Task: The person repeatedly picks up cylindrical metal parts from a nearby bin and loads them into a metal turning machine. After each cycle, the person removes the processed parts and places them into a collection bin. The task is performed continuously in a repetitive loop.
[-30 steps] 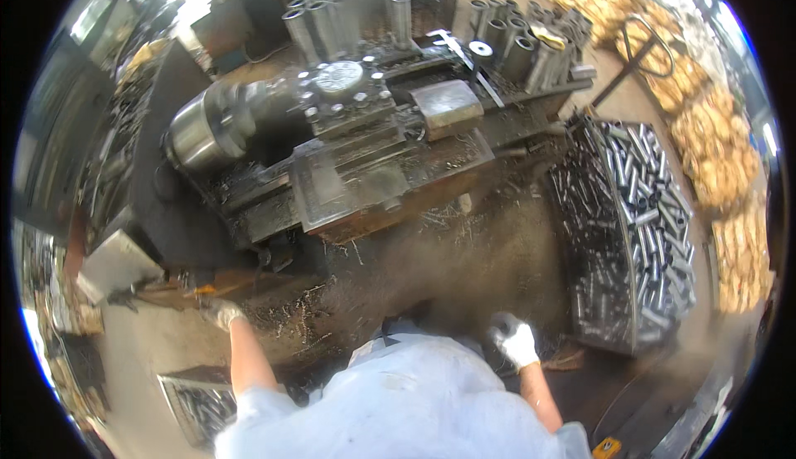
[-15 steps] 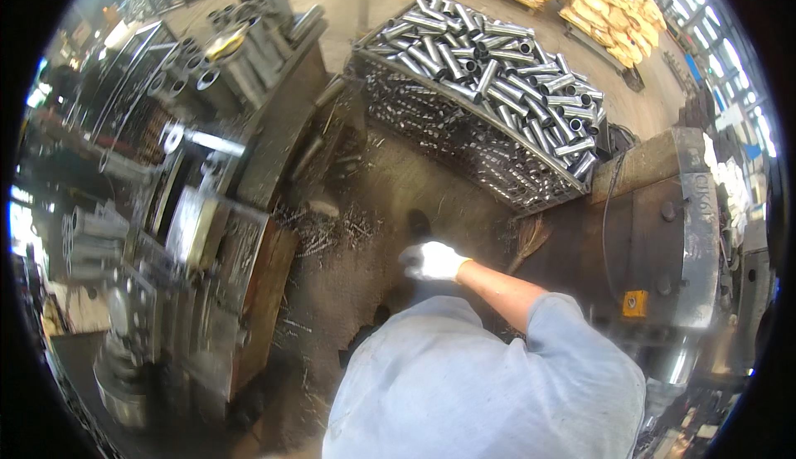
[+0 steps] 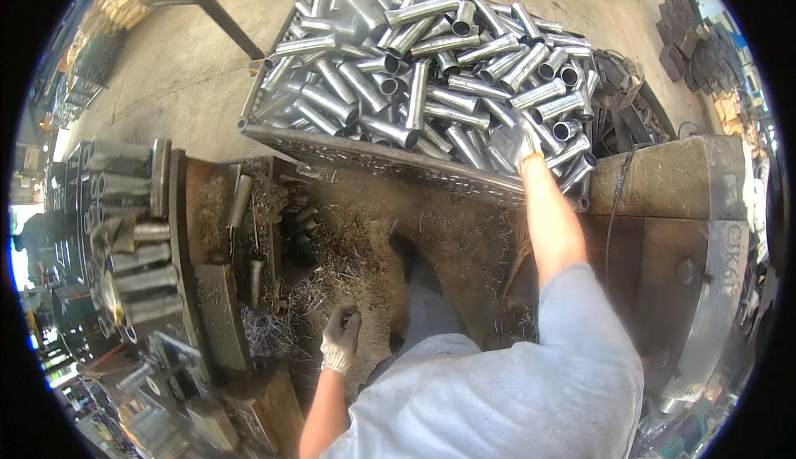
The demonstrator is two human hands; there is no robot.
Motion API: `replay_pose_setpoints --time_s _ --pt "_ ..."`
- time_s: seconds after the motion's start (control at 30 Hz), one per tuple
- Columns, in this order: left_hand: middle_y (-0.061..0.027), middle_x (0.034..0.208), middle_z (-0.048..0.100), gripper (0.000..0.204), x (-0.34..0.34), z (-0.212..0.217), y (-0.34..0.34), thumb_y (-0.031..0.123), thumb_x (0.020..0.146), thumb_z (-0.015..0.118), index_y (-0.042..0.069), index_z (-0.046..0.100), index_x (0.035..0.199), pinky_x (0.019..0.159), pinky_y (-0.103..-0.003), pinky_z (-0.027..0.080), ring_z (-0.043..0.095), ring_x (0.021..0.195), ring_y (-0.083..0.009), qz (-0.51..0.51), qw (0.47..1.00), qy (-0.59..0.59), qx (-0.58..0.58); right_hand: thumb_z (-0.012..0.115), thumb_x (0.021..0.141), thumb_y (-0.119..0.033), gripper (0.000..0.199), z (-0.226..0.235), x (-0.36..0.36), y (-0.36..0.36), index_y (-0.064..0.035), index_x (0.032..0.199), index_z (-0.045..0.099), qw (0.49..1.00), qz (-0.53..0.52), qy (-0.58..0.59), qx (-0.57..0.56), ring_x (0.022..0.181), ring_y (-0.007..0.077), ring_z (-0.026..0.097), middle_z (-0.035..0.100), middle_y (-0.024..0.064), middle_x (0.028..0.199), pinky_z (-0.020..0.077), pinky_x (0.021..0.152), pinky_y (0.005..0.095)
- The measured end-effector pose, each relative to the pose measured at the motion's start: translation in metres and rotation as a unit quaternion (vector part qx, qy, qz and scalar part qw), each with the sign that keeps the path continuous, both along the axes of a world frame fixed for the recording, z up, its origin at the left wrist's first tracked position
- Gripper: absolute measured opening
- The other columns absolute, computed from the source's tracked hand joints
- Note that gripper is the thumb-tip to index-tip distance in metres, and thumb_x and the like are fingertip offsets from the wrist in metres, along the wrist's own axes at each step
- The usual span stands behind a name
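Head view shows left hand [image 3: 341, 336], fingers curled in, right hand [image 3: 527, 145] at tubes [image 3: 419, 94], grip unclear.

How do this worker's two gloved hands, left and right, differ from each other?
The left hand hangs over the chip-strewn brown floor; the right hand is at the shiny metal tubes in the dark metal bin.
The left hand's glove shows dark fingers and a white cuff; the right hand's glove looks mostly pale, its fingers blurred.
Both are gloved, below bare forearms.
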State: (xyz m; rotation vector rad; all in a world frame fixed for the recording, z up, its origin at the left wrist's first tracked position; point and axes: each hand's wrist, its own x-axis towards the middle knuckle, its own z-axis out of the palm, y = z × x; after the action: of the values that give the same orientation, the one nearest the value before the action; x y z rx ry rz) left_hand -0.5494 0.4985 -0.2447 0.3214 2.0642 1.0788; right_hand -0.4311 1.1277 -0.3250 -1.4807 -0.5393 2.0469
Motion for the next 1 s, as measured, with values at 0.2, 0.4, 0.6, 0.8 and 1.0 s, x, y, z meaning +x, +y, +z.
replay_pose_setpoints --time_s 0.2,0.4,0.6,0.8,1.0 --pt "-0.0107 0.105 0.076 0.035 -0.041 0.027 0.108 0.023 0.105 0.069 0.002 0.067 0.132 0.092 -0.033 0.057 0.073 0.103 -0.0173 -0.120 0.986 -0.028 -0.116 0.072 0.101 -0.037 0.045 -0.048 -0.041 0.073 -0.0112 0.137 0.066 0.995 -0.090 -0.049 0.010 0.111 0.0366 0.065 0.064 0.0156 0.128 0.0598 0.093 0.0569" --pt "-0.0211 0.138 0.065 0.067 -0.073 0.047 0.211 0.033 0.088 0.085 0.011 0.058 0.146 0.109 -0.049 0.050 0.063 0.127 -0.0382 -0.226 0.946 0.213 -0.089 0.071 0.103 -0.035 0.027 0.046 -0.019 -0.072 -0.0091 0.103 0.065 0.992 0.018 0.084 0.090 0.067 0.0176 0.062 0.062 0.0034 0.083 0.0560 0.061 0.0336" --pt "-0.0210 0.142 0.061 0.079 -0.130 0.068 0.279 0.029 0.067 0.091 0.013 0.061 0.138 0.119 -0.062 0.040 0.055 0.138 -0.0404 -0.452 0.705 0.547 -0.009 0.064 0.106 -0.036 0.040 0.097 -0.010 -0.219 0.0006 0.119 0.075 0.813 0.557 0.169 -0.011 0.100 0.0220 0.075 0.076 0.0137 0.099 0.0621 0.086 0.0353" --pt "-0.0249 0.107 0.076 0.067 -0.107 0.082 0.130 0.043 0.077 0.090 0.007 0.064 0.126 0.087 -0.051 0.061 0.075 0.103 -0.0427 -0.231 0.927 0.152 -0.253 0.073 0.090 -0.039 0.045 -0.042 -0.148 -0.106 -0.0016 0.115 0.076 0.872 0.385 -0.166 0.251 0.089 0.0321 0.076 0.078 0.0184 0.099 0.0597 0.074 0.0434" --pt "-0.0279 0.121 0.074 0.080 -0.012 0.075 -0.078 0.053 0.082 0.085 0.005 0.060 0.141 0.096 -0.049 0.059 0.073 0.112 -0.0430 -0.063 0.909 0.042 -0.410 0.088 0.076 -0.045 0.049 -0.122 -0.215 -0.089 -0.0067 0.107 0.083 0.817 0.392 -0.370 0.205 0.089 0.0288 0.075 0.080 0.0144 0.099 0.0567 0.081 0.0432"
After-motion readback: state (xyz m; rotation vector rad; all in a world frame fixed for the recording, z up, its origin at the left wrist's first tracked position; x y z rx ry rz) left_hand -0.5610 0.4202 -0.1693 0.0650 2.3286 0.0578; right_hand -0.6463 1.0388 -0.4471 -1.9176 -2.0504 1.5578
